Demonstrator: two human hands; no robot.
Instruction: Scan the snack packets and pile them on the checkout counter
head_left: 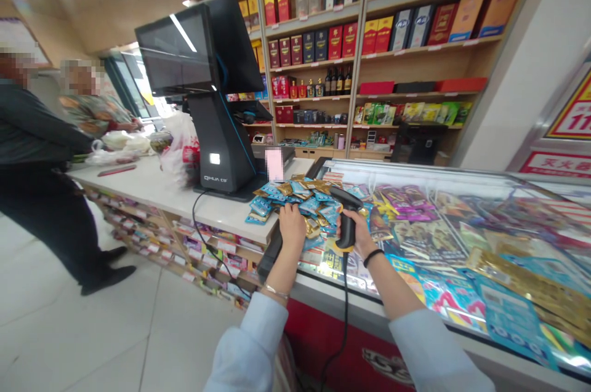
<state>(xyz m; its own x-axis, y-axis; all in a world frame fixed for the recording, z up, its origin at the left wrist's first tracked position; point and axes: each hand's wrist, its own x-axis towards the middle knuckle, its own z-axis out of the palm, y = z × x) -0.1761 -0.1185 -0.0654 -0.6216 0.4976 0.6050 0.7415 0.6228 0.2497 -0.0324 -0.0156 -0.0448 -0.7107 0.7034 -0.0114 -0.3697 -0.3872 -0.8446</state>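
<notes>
My right hand (357,231) is wrapped round the handle of a black barcode scanner (347,220) with yellow trim. The scanner's head tilts up and to the left, and its cable hangs down over the counter front. My left hand (292,226) is at the near edge of a heap of small blue and gold packets (302,190). Its fingers are bent and closed on a packet there, though the fingertips are partly hidden. The heap covers the corner of the white counter (235,213) and spreads onto the glass display case (443,164).
A black checkout terminal (226,152) stands left of the heap, beside a plastic bag (178,152). Larger gold packets (530,281) and blue packets (512,318) lie at right. Two people stand at far left. Shelves of boxed goods (318,44) line the back.
</notes>
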